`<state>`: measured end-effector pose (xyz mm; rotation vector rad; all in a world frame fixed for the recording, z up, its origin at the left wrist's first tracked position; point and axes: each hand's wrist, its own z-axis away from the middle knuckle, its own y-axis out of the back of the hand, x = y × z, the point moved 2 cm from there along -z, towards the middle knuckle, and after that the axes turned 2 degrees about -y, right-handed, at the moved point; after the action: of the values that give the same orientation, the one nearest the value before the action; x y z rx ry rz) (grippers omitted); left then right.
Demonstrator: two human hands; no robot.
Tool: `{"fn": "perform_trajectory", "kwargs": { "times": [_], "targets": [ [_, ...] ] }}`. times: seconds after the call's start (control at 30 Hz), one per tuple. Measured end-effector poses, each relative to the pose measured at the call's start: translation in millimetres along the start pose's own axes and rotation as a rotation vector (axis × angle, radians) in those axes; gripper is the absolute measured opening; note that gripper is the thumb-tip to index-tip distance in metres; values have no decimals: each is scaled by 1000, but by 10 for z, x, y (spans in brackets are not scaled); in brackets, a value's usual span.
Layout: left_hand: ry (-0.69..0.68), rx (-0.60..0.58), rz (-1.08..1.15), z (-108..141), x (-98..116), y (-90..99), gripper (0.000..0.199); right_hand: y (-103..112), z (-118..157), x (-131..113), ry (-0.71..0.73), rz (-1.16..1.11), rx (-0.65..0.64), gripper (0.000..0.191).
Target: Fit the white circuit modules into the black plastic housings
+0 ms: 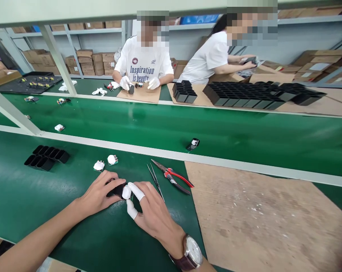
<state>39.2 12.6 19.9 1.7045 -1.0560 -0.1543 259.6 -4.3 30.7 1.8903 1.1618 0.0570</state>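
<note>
Both hands were busy with the same little thing, just left of centre in the lower half of the frame. The left hand (102, 192) had a black case (117, 190) pinched between thumb and fingers, tipped over on its side. The right hand (158, 213) had white covers (136, 191) on the thumb and one finger, and those two were curled in close around a white-topped circuit board (126, 192) right at the end of the case. Couldn't tell how far in it sat, fingers were in the way. A watch (193, 251) was on that wrist. On the green counter (102, 241), two more white-topped boards (112, 160) sat just above the left hand, with a bunch of black cases (46, 158) further off to the left. Tweezers (159, 190) and red-and-black pliers (169, 174) lay near each other above the right hand, and a brown sheet (273, 226) with white crumbs on it filled the lower right. Past the pale rail, a filled case (192, 144) lay on the green belt (131, 124). Top middle, a co-worker (145, 60) in white gloves held a small black case too, and another co-worker (205, 56) leaned toward the right behind rows of black cases (239, 94).
</note>
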Motion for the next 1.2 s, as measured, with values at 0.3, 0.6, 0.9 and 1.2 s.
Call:
{"fn": "perform_trajectory", "kwargs": {
  "times": [0.3, 0.6, 0.9, 1.2],
  "targets": [
    [-13, -10, -11, -7, 42, -11, 41, 13, 3, -27, 34, 56, -6, 50],
    [-22, -16, -38, -8, 51, -12, 39, 40, -25, -52, 34, 80, -3, 37],
    [14, -24, 57, 1, 37, -35, 44, -6, 5, 6, 8, -19, -12, 45],
    [141, -134, 247, 8, 10, -125, 48, -80, 76, 103, -16, -157, -10, 51]
  ]
}}
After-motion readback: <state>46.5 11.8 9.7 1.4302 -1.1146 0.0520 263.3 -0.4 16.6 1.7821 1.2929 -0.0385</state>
